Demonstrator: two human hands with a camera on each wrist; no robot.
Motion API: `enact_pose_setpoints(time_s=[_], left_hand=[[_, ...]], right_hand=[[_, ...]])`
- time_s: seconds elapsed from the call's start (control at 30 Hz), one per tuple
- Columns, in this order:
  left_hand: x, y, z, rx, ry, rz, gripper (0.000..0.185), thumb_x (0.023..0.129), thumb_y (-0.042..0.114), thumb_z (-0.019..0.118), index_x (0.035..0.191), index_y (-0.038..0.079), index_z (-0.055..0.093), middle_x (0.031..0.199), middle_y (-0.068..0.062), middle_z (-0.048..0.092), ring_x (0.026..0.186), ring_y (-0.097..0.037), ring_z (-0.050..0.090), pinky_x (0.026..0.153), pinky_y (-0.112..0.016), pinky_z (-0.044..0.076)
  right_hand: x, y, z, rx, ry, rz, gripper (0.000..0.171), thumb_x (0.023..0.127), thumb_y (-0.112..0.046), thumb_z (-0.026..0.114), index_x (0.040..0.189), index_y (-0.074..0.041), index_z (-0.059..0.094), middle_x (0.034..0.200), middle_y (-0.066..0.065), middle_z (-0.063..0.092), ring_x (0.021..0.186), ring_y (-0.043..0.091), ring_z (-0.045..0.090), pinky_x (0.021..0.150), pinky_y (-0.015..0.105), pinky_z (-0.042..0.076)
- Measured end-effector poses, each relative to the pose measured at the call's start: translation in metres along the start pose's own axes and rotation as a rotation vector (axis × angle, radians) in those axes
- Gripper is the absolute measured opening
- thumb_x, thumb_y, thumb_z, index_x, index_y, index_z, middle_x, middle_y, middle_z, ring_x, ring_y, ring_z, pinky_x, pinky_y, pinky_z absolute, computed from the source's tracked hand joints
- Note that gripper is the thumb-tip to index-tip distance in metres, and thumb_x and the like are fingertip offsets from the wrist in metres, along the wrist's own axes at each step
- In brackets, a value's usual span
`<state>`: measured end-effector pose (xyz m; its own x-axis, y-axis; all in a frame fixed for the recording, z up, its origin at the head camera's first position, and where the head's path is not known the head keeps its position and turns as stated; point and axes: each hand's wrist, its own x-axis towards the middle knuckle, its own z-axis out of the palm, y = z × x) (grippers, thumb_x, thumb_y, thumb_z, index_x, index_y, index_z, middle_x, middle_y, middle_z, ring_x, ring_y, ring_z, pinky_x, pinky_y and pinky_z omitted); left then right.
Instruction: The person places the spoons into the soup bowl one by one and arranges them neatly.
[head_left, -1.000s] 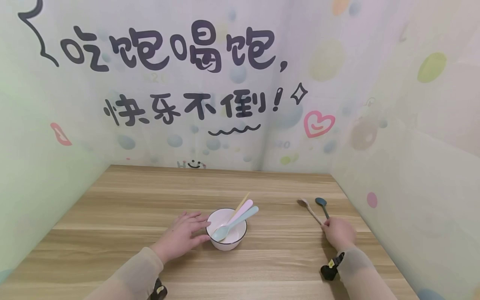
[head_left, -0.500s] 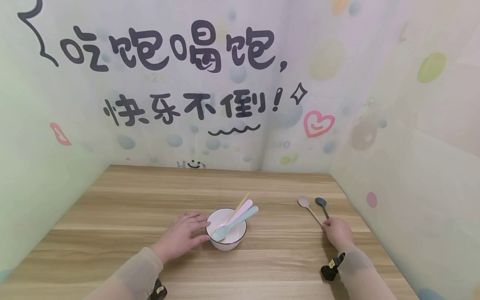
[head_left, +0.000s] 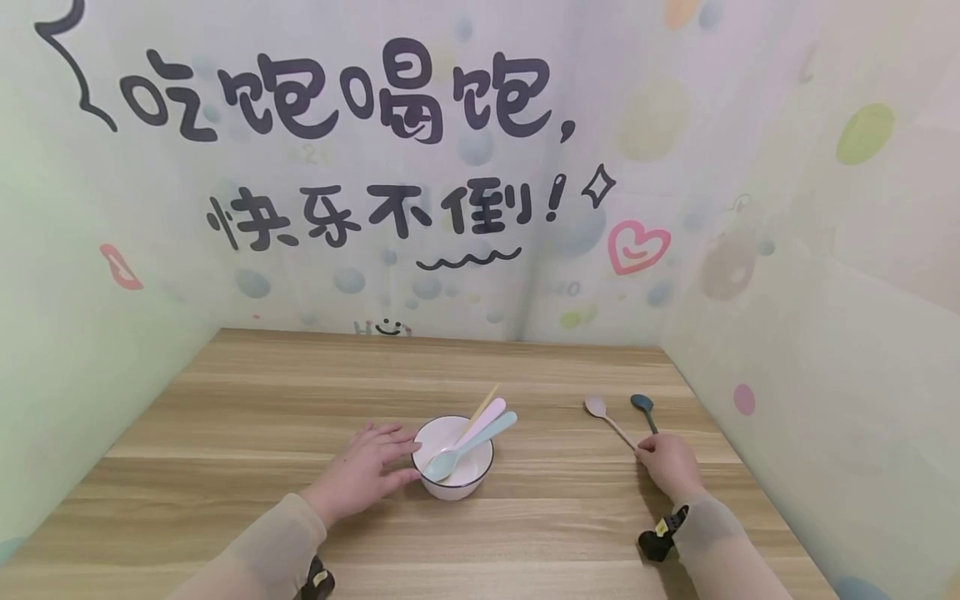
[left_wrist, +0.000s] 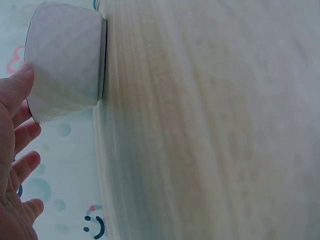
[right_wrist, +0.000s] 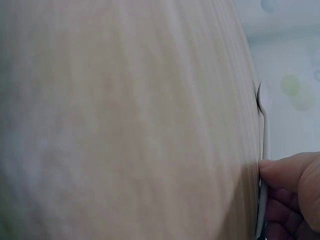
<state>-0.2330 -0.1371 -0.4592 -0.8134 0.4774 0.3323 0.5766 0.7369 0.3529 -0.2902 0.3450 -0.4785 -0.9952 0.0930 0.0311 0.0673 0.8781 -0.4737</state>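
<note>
A white bowl (head_left: 453, 477) (left_wrist: 65, 60) stands on the wooden table (head_left: 262, 400). My left hand (head_left: 371, 467) (left_wrist: 15, 165) rests against its left side, thumb on the wall and fingers relaxed. In the bowl lean a light blue spoon (head_left: 472, 443), a pink spoon (head_left: 486, 418) and a thin wooden handle (head_left: 486, 398). Over to the right, my right hand (head_left: 663, 462) (right_wrist: 295, 190) pinches the handle end of a pale beige spoon (head_left: 596, 407) (right_wrist: 263, 115), which lies low on the table. A dark teal spoon (head_left: 642, 405) lies just right of it, untouched.
Printed backdrop walls (head_left: 450, 208) close the table in at the back, left and right. The right wall stands close behind the two spoons. Bare wood stretches between the bowl and the spoons and behind the bowl.
The beige spoon's head has swung to the left, away from the dark spoon, as my right hand shifted slightly left. My left hand and the bowl have stayed put.
</note>
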Motion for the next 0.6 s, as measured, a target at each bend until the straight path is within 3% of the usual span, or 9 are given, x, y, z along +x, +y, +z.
enact_pose_setpoints(time_s=[0.27,0.6], left_hand=[[0.0,-0.001,0.001,-0.005,0.003,0.005,0.044,0.088,0.04,0.068,0.121,0.011,0.068,0.132,-0.007,0.06,0.129,-0.032,0.047,0.109,-0.062,0.023],[0.0,-0.002,0.002,-0.022,0.009,0.007,0.045,0.088,0.041,0.068,0.121,0.011,0.068,0.131,-0.007,0.06,0.129,-0.033,0.047,0.11,-0.062,0.023]], right_hand=[[0.001,-0.002,0.0,0.056,-0.027,0.071,0.013,0.09,-0.013,0.066,0.091,-0.001,0.07,0.083,0.008,0.064,0.075,0.023,0.054,0.064,0.034,0.042],[0.009,-0.01,0.001,0.104,-0.041,0.122,0.02,0.089,-0.019,0.069,0.094,0.0,0.066,0.085,0.01,0.062,0.076,0.023,0.053,0.062,0.033,0.041]])
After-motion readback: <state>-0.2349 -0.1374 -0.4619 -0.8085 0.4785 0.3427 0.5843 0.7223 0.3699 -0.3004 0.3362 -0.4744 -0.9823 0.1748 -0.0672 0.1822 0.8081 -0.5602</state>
